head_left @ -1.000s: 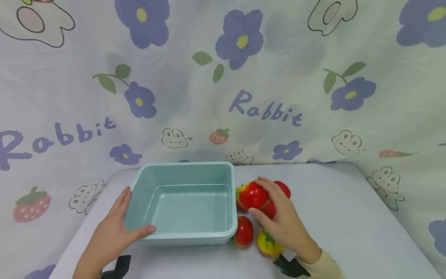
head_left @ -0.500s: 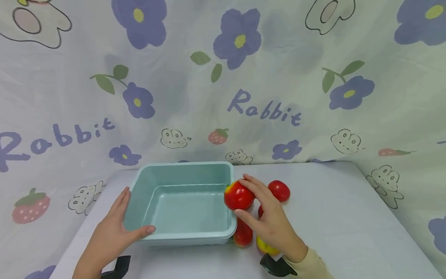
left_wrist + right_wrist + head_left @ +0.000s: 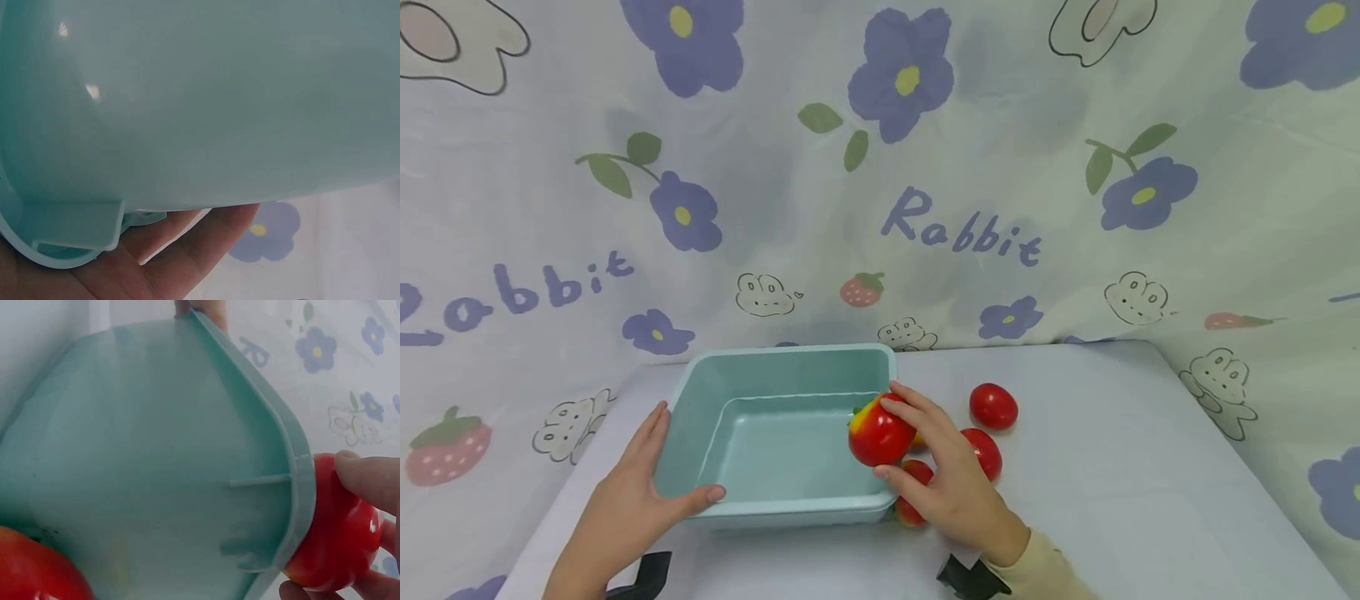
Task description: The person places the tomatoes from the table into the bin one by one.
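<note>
My right hand point(image 3: 951, 483) pinches a glossy red tomato point(image 3: 880, 433), yellow near its green stem, between thumb and fingers. The tomato is over the right rim of a pale blue-green plastic basin point(image 3: 797, 506), overlapping its inside in the head view. In the right wrist view the tomato point(image 3: 344, 531) shows past the basin's rim, thumb on top and fingers beneath. At the basin's front left corner my left hand point(image 3: 625, 504) grips it, thumb over the front rim and fingers along the outer left side. The left wrist view shows those fingers point(image 3: 200, 244) against the outer wall.
Right of the basin lie red tomatoes: one at the back point(image 3: 993, 407), one partly behind my right hand point(image 3: 988, 454) and one against the basin's side point(image 3: 912, 502). A white table point(image 3: 1097, 467) carries everything, with a flower-and-rabbit-print cloth point(image 3: 820, 217) behind.
My right hand has lifted the tomato from the pile and carried it left over the basin's right rim. My left hand keeps its grip; the head view has shifted slightly.
</note>
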A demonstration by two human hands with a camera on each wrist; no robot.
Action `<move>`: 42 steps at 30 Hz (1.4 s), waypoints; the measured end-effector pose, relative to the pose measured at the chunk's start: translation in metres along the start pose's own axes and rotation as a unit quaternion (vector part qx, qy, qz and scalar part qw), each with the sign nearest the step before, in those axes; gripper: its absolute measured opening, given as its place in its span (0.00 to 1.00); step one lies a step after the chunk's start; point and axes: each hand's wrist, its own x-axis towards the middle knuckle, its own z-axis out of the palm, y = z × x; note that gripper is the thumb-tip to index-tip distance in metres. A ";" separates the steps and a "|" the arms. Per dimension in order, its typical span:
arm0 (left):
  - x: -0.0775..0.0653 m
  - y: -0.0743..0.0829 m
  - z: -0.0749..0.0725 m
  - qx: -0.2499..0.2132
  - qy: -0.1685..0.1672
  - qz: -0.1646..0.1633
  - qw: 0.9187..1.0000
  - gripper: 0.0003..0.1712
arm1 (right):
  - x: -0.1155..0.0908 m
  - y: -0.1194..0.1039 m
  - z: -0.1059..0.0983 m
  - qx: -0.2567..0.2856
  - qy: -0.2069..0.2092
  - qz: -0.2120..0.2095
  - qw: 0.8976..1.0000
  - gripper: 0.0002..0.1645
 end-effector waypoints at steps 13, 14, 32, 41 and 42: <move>0.001 0.000 0.000 -0.002 0.001 0.002 1.000 0.72 | -0.001 0.002 0.015 0.023 -0.001 -0.024 0.999 0.41; 0.001 0.000 0.000 -0.003 0.001 0.002 1.000 0.72 | -0.001 0.002 0.016 0.021 -0.002 -0.025 0.999 0.41; 0.001 -0.001 -0.001 0.008 0.001 0.006 1.000 0.72 | -0.001 0.006 0.022 0.021 -0.030 -0.002 0.999 0.43; 0.001 -0.003 0.001 0.005 0.000 0.004 1.000 0.72 | 0.002 0.011 0.004 0.019 -0.013 0.009 1.000 0.42; 0.001 -0.003 0.001 0.005 0.002 0.006 1.000 0.72 | 0.002 0.011 0.001 0.015 -0.010 0.013 1.000 0.43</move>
